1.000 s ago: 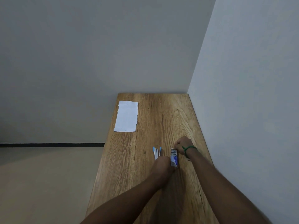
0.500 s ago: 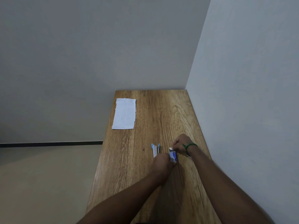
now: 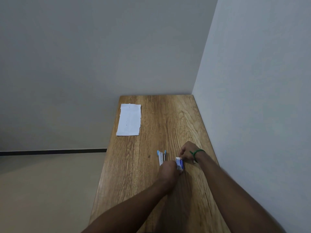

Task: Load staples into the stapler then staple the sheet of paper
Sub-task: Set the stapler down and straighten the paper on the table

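A small blue and white staple box [image 3: 179, 164] lies on the wooden table [image 3: 151, 165] near its right side. My left hand [image 3: 168, 170] grips the box's near end. My right hand [image 3: 187, 151], with a green band on the wrist, pinches the box's far end. Just left of the box lies the stapler [image 3: 161, 157], swung open, with blue tips and metal rails; my left hand covers its near end. A white sheet of paper [image 3: 129, 120] lies flat at the table's far left edge.
Walls close in the table on the far side and the right side. The table's left edge drops to a beige floor [image 3: 42, 190]. Bare wood stretches between the paper and the stapler.
Both hands have stayed on the staple box, with the right hand's fingers shifting at its far end. The camera has tilted a little, so the scene sits slightly higher in view.
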